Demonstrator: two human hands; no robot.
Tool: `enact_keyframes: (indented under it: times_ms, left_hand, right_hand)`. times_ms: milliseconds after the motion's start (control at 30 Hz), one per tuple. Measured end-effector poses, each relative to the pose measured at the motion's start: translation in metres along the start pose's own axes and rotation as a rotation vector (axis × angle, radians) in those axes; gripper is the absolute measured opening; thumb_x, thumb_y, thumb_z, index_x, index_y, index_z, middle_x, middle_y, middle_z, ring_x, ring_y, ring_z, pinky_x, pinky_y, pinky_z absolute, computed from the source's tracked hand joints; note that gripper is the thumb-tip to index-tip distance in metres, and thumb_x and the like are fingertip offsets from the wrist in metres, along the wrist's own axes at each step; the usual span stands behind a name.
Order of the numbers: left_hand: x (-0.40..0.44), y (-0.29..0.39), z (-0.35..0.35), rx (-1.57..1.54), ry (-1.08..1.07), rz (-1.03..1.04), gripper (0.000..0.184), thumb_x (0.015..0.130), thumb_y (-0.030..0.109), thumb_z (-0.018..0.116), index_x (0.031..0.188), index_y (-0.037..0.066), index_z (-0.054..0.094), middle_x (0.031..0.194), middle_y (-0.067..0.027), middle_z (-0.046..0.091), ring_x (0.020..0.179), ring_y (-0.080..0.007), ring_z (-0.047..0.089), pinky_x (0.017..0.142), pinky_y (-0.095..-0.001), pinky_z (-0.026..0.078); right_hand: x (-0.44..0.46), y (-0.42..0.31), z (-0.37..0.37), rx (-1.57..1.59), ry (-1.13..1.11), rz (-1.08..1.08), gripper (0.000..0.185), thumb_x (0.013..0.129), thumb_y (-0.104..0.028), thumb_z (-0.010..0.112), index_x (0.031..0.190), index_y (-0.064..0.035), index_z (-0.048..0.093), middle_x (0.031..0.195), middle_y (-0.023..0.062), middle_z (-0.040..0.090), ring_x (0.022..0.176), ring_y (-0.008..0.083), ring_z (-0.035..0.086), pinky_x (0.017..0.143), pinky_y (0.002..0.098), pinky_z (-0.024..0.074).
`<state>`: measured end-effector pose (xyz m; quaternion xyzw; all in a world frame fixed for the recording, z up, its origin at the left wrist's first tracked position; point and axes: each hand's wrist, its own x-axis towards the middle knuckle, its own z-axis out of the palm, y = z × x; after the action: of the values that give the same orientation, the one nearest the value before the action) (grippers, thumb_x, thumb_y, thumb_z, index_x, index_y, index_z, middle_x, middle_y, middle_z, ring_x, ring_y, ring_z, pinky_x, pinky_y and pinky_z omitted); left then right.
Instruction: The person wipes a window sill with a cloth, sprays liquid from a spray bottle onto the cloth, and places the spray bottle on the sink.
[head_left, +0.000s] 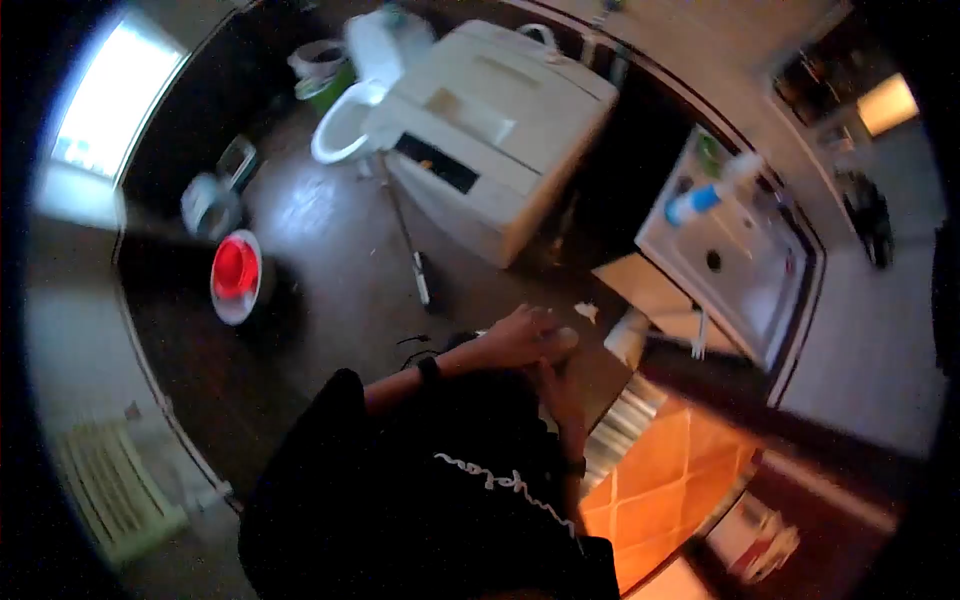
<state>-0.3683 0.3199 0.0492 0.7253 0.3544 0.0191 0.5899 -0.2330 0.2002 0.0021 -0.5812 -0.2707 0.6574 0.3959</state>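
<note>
My left hand (512, 338), with a dark band at its wrist, reaches in from the left, fingers curled. Close against it from below comes my right hand (553, 380), its fingers bent. A small pale, rounded thing (565, 340) shows at the fingertips where the two hands meet; its kind is too blurred to make out. Both hands are in front of my dark shirt (400, 480), above the dark floor (340, 330).
A white washing machine (545, 85) stands ahead, with a toilet (340, 130) beside it. A long-handled tool (405, 235) lies on the floor. Left is a bucket with something red (236, 268). On the right, a sink (740, 285) holds a blue-and-white bottle (693, 204). Orange tiles (660, 480) show below.
</note>
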Motion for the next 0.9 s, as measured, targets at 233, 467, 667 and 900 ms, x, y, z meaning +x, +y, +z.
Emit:
enact_keyframes:
  times_ms: [233,467,667,900]
  left_hand:
    - [-0.015,-0.01,0.044,0.09,0.506,0.026,0.045,0.093,0.043,0.047,0.103,0.003,0.064,0.112,-0.0172,0.056,0.111,-0.035,0.044,0.092,-0.0437,0.039]
    - [-0.047,-0.002,0.055,-0.012,0.626,-0.23,0.046,0.095,0.041,0.046,0.117,0.002,0.055,0.105,-0.0193,0.057,0.099,-0.0339,0.054,0.085,-0.0408,0.044]
    - [-0.07,-0.004,0.032,-0.173,0.678,-0.198,0.051,0.093,0.038,0.051,0.127,0.001,0.046,0.117,-0.0186,0.055,0.106,-0.0304,0.055,0.09,-0.0386,0.044]
    - [-0.083,-0.04,0.02,-0.389,0.489,0.106,0.052,0.086,0.029,0.061,0.128,0.003,0.047,0.123,-0.013,0.056,0.108,-0.0204,0.057,0.092,-0.0332,0.044]
  right_hand:
    - [-0.022,-0.128,0.002,-0.856,-0.167,0.006,0.056,0.09,-0.048,0.049,0.123,-0.0024,0.039,0.115,0.0233,0.052,0.097,0.0356,0.058,0.081,0.0405,0.0477]
    - [0.014,-0.092,-0.004,-0.846,-0.436,-0.206,0.044,0.092,-0.044,0.048,0.11,-0.0041,0.055,0.1,0.0173,0.062,0.091,0.0313,0.062,0.076,0.037,0.0496]
    - [0.064,-0.026,0.0,-0.916,-0.326,-0.427,0.044,0.09,-0.04,0.054,0.118,-0.0063,0.053,0.106,0.0153,0.063,0.096,0.0288,0.062,0.081,0.0353,0.0496]
    - [0.072,0.044,0.012,-0.952,-0.383,-0.512,0.037,0.088,-0.021,0.057,0.122,-0.0094,0.052,0.111,0.0156,0.061,0.102,0.0303,0.059,0.086,0.038,0.0475]
